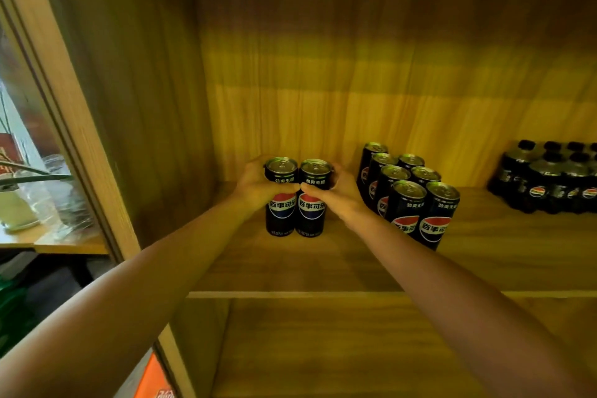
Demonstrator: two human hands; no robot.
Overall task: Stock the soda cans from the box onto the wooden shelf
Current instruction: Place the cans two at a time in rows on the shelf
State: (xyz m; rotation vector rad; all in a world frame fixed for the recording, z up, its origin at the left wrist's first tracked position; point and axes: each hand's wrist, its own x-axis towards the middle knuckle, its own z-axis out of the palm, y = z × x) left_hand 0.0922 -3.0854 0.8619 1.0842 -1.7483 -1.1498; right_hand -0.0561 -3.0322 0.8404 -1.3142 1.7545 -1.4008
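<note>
The left hand [258, 186] had its fingers [287, 188] wrapped closed around the upper part of the left can [280, 197]; the right hand [339, 191] gripped the right can [312, 199] the same way, thumb across the front just below the rim; each hand held one can upright, the two cans touching side by side between the palms, their bases appearing to rest on the wooden shelf [323, 268]; held high and pressed together like that, they could probably be set down as a pair and squared into a row; just to the right of the right hand stood the stocked cans [410, 194], a tight two-wide block, near but apart from the held pair; farther right sat a pack of bottles [549, 181]; the box was not in view.
</note>
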